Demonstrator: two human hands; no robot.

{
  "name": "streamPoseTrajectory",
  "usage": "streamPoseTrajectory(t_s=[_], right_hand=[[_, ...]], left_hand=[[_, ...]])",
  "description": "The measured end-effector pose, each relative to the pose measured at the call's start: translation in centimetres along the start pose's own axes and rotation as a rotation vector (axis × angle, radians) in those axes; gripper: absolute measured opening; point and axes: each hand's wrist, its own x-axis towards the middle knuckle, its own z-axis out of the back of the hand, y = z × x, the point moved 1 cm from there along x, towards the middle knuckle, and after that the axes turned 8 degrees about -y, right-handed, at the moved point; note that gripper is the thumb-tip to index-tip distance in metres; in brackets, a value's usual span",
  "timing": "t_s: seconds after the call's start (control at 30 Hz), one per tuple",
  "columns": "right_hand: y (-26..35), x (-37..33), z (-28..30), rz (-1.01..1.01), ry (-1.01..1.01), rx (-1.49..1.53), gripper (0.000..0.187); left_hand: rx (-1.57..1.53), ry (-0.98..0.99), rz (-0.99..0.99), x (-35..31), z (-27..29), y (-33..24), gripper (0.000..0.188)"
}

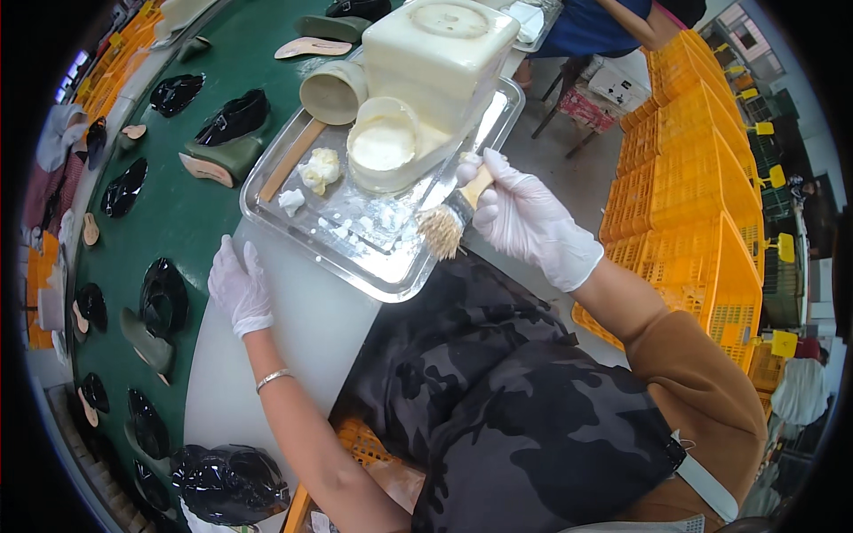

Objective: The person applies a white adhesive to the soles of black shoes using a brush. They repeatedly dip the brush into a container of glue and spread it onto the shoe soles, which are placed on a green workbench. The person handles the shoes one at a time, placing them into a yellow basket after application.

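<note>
Gloved in white, my right hand (533, 213) grips the short wooden handle of a paintbrush (442, 231). Its pale, clumped bristles point down over the near right part of a metal tray (404, 293). My left hand (240, 289), also gloved, rests with fingers stretched out on the light tabletop (293, 298), holding nothing. On the tray stands a cream plastic container (431, 58), its round mouth (382, 142) holding white paste. Beside it lie a beige cup (333, 91), a flat wooden stick (291, 162) and a crumpled whitish lump (321, 171). White flakes dot the tray.
A green conveyor belt (209, 213) on the left carries glossy black shoe parts (164, 298), olive forms (147, 342) and pale insoles (206, 171). Black pieces (229, 484) lie at the near left. Yellow crates (684, 222) are stacked right. Another person (586, 31) sits at the far side.
</note>
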Motion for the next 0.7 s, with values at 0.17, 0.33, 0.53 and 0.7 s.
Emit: streamPoseTrajectory(t_s=[0.17, 0.33, 0.53, 0.7], right_hand=[[-0.7, -0.1, -0.4, -0.073, 0.072, 0.052, 0.024], [-1.0, -0.1, -0.3, -0.102, 0.138, 0.074, 0.022], [-1.4, -0.1, -0.4, -0.104, 0.14, 0.076, 0.02], [-1.5, -0.4, -0.5, -0.164, 0.111, 0.102, 0.021]], left_hand=[[-0.006, 0.011, -0.016, 0.2, 0.1, 0.0, 0.045], [-0.012, 0.013, -0.025, 0.1, 0.1, 0.1, 0.046], [-0.019, 0.017, -0.021, 0.2, 0.2, 0.1, 0.045], [-0.011, 0.032, -0.011, 0.2, 0.1, -0.1, 0.045]])
